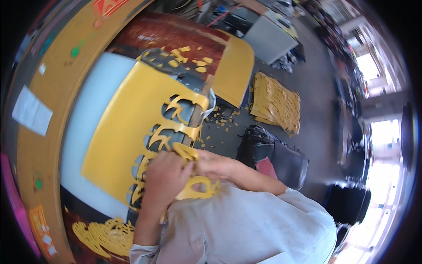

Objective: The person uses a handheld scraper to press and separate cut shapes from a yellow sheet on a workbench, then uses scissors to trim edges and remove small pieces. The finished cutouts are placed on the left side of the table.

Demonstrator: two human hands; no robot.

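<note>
A large yellow sheet (127, 119), apparently thin foam or rubber, lies on a pale cutting board (94, 88). Curved cut-outs line its edge on my side, leaving thin looping strips (176, 127). My left hand (165, 176) is closed at this cut edge, its thumb toward my right hand. Close beside it, my right hand (210, 165) is closed too, with a yellow cut piece (187, 152) standing up between the hands. Their fingertips are partly hidden. A yellow piece with an oval hole (195, 187) hangs just below them, against my grey shirt.
Yellow cut scraps (105, 235) are heaped at the lower left. Small offcuts (180, 57) lie on the red-brown tabletop (162, 33) beyond. Another yellow sheet (235, 66) lies at the far right of the table. On the floor are stacked cut sheets (274, 103). An orange-brown beam (66, 101) runs along the left.
</note>
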